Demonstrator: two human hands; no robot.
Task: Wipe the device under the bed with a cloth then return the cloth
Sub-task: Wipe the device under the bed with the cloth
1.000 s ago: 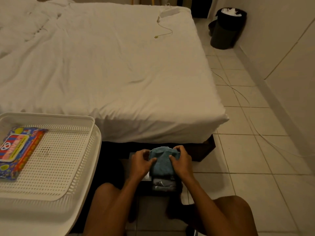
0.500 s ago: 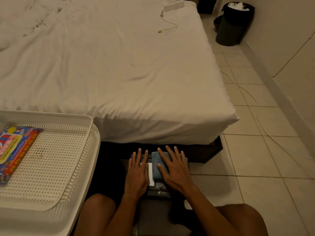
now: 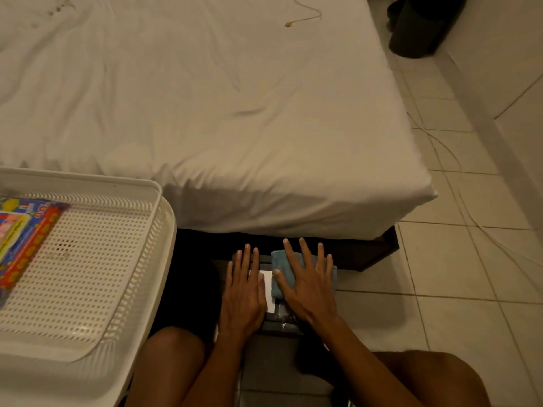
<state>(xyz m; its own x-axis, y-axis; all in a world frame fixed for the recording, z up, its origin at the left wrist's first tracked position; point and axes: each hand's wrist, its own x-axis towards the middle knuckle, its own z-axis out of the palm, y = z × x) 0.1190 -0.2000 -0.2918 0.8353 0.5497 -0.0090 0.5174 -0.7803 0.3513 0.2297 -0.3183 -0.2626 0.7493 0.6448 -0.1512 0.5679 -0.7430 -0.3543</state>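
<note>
A dark box-shaped device point(image 3: 279, 321) with a white label sits on the floor at the foot of the bed point(image 3: 235, 127), partly under its edge. A folded blue cloth point(image 3: 282, 268) lies on top of the device. My right hand point(image 3: 308, 283) presses flat on the cloth with fingers spread. My left hand point(image 3: 244, 292) rests flat on the device beside the cloth, fingers straight, holding nothing. My hands hide most of the device's top.
A white perforated plastic tray point(image 3: 88, 274) with a colourful packet point(image 3: 20, 239) stands at the left. A dark bin point(image 3: 417, 27) is at the far right by the wall. Thin cables point(image 3: 458, 183) run across the tiled floor. My bare knees frame the device.
A second ago both hands pinched the cloth above the device. They have since flattened: the right hand lies on the cloth and the left on the device. The camera has tilted down and closer.
</note>
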